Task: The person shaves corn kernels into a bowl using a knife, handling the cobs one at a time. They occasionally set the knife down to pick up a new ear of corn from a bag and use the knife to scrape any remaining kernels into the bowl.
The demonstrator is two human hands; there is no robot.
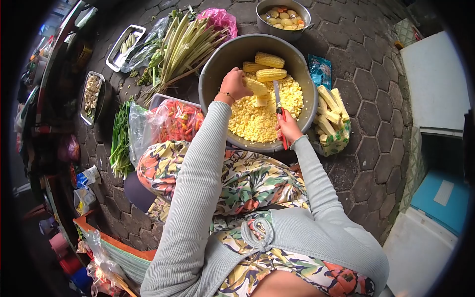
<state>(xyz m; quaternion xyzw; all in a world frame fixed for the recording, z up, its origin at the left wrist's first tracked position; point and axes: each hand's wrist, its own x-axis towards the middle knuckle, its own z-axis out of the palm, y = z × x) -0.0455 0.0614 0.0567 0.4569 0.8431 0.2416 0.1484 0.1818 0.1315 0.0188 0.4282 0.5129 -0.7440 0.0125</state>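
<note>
A large grey basin [210,69] stands in front of me, its bottom covered with cut corn kernels [252,123]. Over it, my left hand [235,85] grips a corn cob [255,87], its lower end pointing down to the kernels. My right hand [289,127] is wrapped round the red and black handle of a knife [277,94]. The blade points away from me, close to the right side of the cob. Several whole corn cobs [270,60] lie on the kernels at the far side of the basin.
Right of the basin, a bag holds stripped cobs [329,111]; a blue packet [320,71] lies behind it. A pot [281,33] of cut vegetables stands beyond. To the left are red chillies [180,119], green onions [120,141], leafy stalks [185,47] and metal trays [92,98].
</note>
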